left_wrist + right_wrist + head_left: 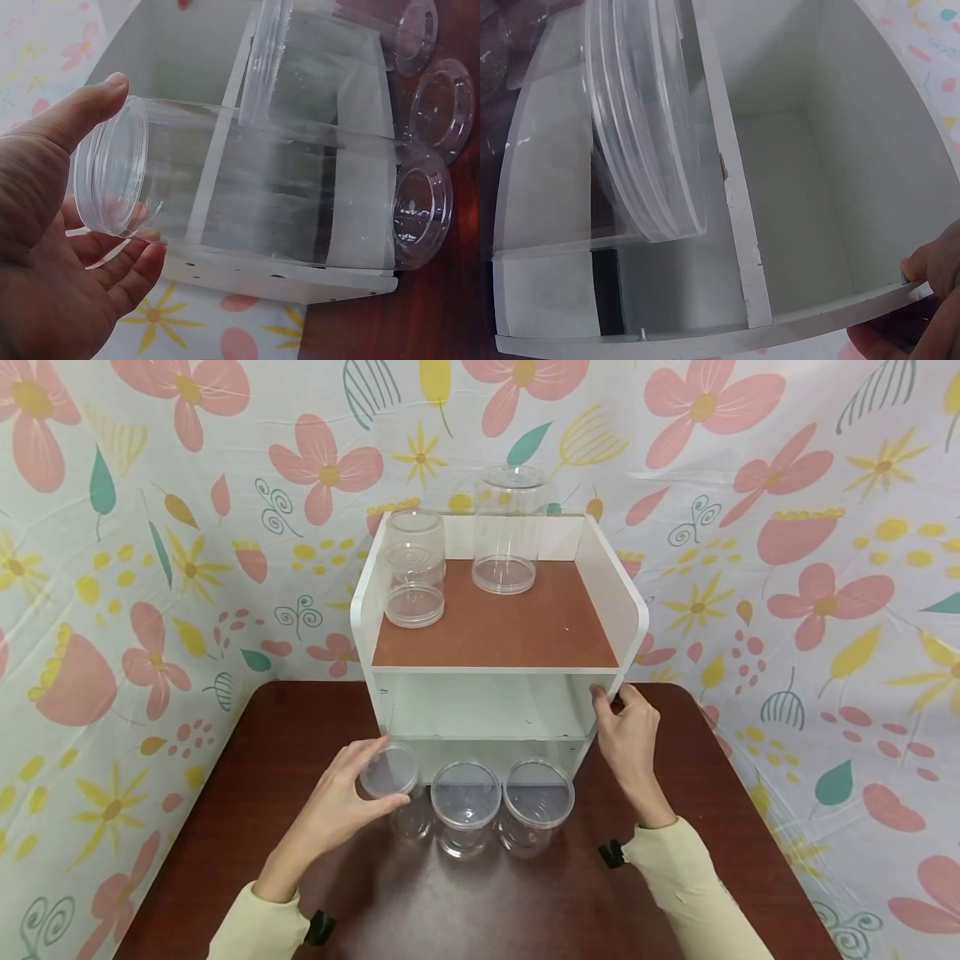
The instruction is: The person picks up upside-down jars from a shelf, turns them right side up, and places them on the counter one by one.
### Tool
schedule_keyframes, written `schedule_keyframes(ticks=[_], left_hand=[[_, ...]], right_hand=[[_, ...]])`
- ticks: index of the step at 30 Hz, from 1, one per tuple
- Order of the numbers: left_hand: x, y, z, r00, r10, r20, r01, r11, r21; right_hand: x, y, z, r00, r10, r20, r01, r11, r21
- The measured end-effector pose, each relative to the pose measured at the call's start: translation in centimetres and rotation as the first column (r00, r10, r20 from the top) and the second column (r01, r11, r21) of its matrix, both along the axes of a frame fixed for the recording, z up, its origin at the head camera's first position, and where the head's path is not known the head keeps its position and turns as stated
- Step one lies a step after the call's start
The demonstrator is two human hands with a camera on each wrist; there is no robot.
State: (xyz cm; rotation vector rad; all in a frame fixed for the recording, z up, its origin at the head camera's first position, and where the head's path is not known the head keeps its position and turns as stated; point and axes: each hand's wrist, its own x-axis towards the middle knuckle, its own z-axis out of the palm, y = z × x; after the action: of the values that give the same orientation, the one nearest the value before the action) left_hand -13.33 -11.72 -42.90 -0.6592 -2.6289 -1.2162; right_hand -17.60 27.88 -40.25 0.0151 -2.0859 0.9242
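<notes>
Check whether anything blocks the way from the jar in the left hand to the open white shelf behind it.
Nothing visible does. The left hand grips the leftmost jar directly before the shelf opening, which looks bare; the other two jars stand to its right.

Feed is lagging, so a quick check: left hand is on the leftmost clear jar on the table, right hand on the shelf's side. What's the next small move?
Probably lift the leftmost jar straight up: the left hand already grips its lid end, and the right hand holds the shelf unit.
</notes>
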Motion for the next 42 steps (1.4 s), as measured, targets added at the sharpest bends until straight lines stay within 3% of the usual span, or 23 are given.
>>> schedule_keyframes(ticks=[23, 37, 42], left_hand=[[0.4, 1.2, -2.6, 0.999, 0.032, 0.015, -0.031, 0.998, -0.056], [0.4, 1.3, -2.9, 0.999, 0.022, 0.045, -0.021, 0.999, -0.039], [0.6, 1.3, -2.0, 0.997, 0.046, 0.054, -0.046, 0.999, -0.018]], right_hand=[[-0.1, 0.0, 0.1, 1.000, 0.007, 0.012, -0.007, 1.000, -0.009], [0.1, 0.0, 0.0, 1.000, 0.004, 0.018, -0.004, 1.000, -0.004], [0.1, 0.1, 0.0, 1.000, 0.001, 0.022, -0.001, 1.000, -0.007]])
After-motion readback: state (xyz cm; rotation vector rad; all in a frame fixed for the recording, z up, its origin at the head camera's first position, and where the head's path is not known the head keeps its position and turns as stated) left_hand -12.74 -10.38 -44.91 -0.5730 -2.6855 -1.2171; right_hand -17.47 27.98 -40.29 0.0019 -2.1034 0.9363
